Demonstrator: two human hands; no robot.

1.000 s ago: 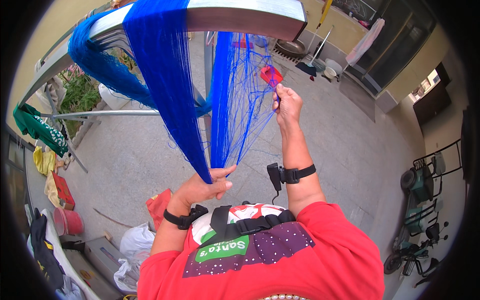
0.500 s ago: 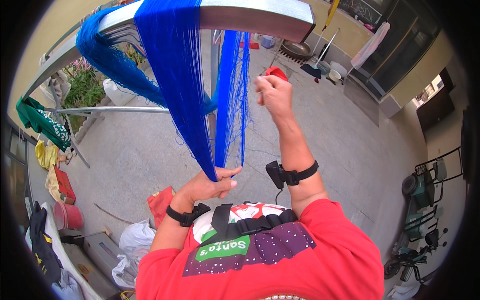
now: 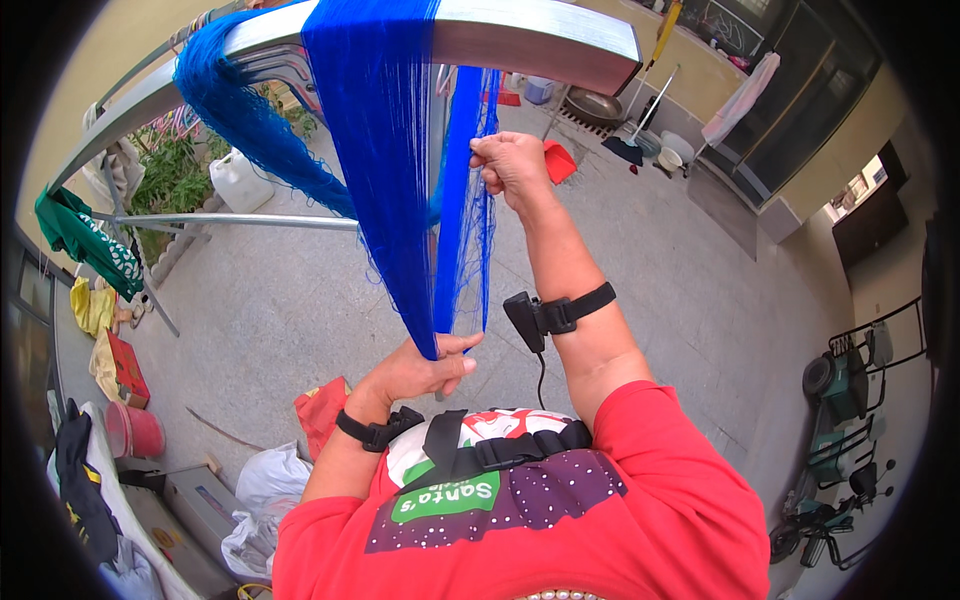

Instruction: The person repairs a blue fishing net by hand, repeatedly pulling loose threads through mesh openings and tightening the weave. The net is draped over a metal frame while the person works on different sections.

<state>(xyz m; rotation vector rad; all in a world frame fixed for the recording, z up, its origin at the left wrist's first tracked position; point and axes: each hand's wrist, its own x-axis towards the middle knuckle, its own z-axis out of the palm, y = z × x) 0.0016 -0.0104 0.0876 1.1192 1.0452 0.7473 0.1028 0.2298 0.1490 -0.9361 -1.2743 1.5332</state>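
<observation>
A skein of bright blue thread [image 3: 375,150] hangs over a metal beam and narrows down to my left hand [image 3: 420,370]. That hand is hooked in the skein's lower loop, holding it taut, with index finger and thumb pointing right. Higher up, my right hand [image 3: 512,168] is closed in a pinch at the right edge of the skein's far side, where loose strands [image 3: 485,230] stray out. The pinched strands are too fine to make out singly. To the left, a second, teal-blue skein [image 3: 270,140] droops from the same beam.
The metal beam [image 3: 540,45] crosses above my hands, and a thin crossbar [image 3: 270,221] runs lower left. A white jug [image 3: 241,180] stands by plants. A red dustpan [image 3: 559,162] and a broom [image 3: 624,150] are beyond my right hand. Bags and boxes lie lower left.
My right hand has moved left from open air to the skein's right edge. My left hand stays in the loop. The beam and skeins appear shifted slightly right in view.
</observation>
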